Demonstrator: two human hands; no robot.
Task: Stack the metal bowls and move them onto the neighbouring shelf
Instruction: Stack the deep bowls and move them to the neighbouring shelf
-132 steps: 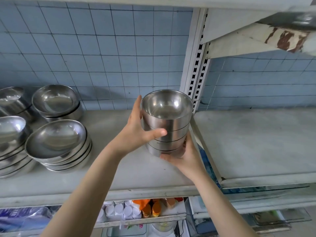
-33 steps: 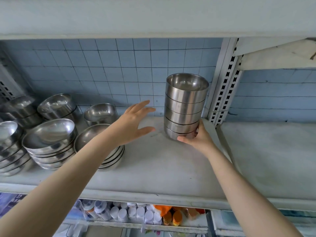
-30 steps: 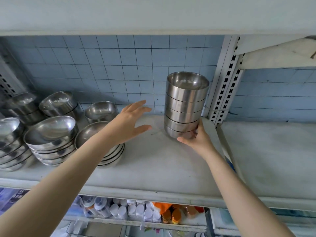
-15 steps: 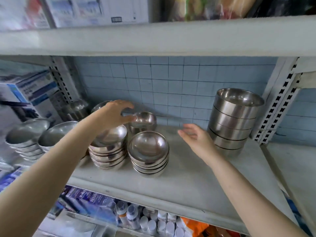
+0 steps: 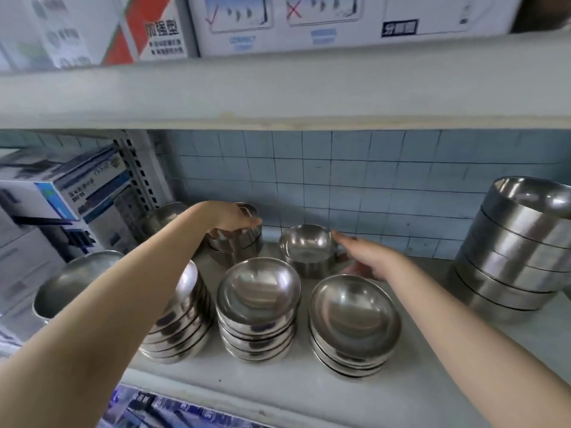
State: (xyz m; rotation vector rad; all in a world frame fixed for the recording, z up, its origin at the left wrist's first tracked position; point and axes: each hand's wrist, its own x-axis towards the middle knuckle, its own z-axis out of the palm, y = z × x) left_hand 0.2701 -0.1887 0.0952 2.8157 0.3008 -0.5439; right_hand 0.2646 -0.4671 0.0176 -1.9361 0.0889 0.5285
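Observation:
Steel bowls stand on a grey shelf (image 5: 309, 393). A tall stack of deep bowls (image 5: 519, 251) sits at the right end. At the back, my left hand (image 5: 234, 219) grips the rim of a deep bowl stack (image 5: 244, 242) from above with curled fingers. Beside it stands a small deep bowl (image 5: 306, 247). My right hand (image 5: 367, 256) reaches to that bowl's right side with straight fingers at its rim and holds nothing. Shallow bowl stacks stand in front at the middle (image 5: 258, 291) and right (image 5: 352, 310); another (image 5: 185, 322) is partly hidden by my left arm.
One more bowl stack (image 5: 71, 282) sits at the far left. Boxes (image 5: 77, 193) fill the neighbouring bay on the left behind a slotted upright (image 5: 139, 174). An upper shelf board (image 5: 278, 94) carrying printed boxes hangs low overhead. Blue tiles back the shelf.
My right hand has let go of the tall stack, which now stands alone at the right. Both hands have moved left to the back bowls, and my left hand has closed on one's rim.

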